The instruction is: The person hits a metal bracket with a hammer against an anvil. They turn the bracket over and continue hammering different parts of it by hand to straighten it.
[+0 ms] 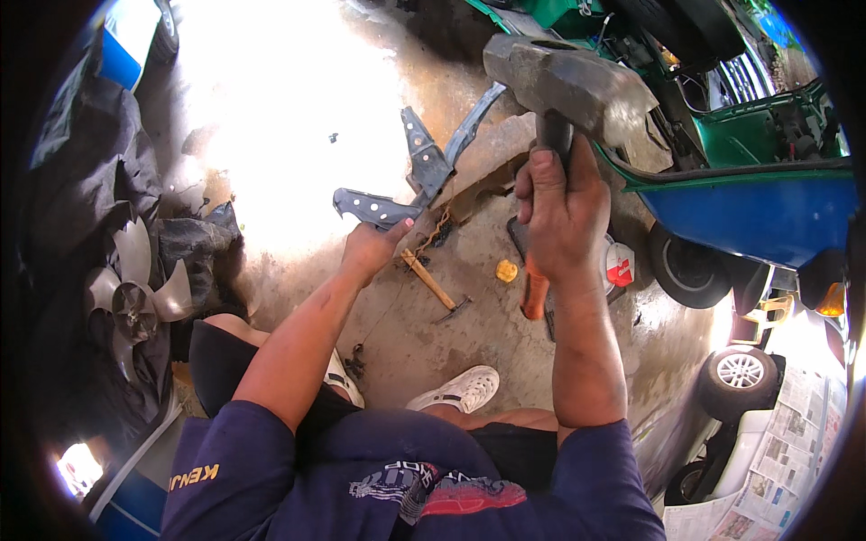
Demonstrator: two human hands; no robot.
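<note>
My right hand (566, 212) is closed around the dark handle of a sledgehammer, just below its head. The heavy, worn steel head (577, 86) is raised close to the camera. My left hand (370, 252) grips the near end of a dark metal bracket (428, 171), a bent, branching piece with several round holes. Behind the bracket lies a rough brown block (492, 162); whether they touch I cannot tell. An orange handle (534, 293) shows below my right hand; whether it belongs to the sledgehammer is unclear. A small hammer with a wooden handle (433, 284) lies on the floor.
A yellow lump (506, 270) sits on the concrete floor. On the left, a grey fan (135, 302) rests on black sheeting (86, 180). A blue and green vehicle body (749, 216) and a tyre (687, 266) stand at right; newspaper (780, 460) covers something white at lower right.
</note>
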